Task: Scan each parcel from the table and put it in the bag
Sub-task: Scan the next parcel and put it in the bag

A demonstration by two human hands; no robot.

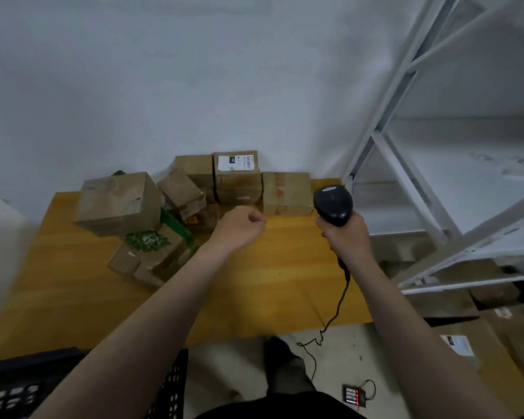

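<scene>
Several brown cardboard parcels crowd the back of the yellow wooden table point(273, 285). One parcel with a white label point(237, 176) stands against the wall, a plain one point(286, 193) is to its right, a large one point(118, 204) at the left, and one with a green print point(152, 252) lies nearer me. My left hand point(239, 226) hovers in a loose fist in front of the labelled parcel, holding nothing. My right hand point(344, 237) grips a black corded barcode scanner point(333, 205), its head near the plain parcel. No bag is clearly visible.
A white metal shelving rack point(421, 146) stands at the right, with cardboard boxes point(481, 334) on the floor under it. A black perforated crate point(18, 385) sits at the bottom left. The scanner cable point(339, 306) hangs to the floor near a small battery charger point(354, 395).
</scene>
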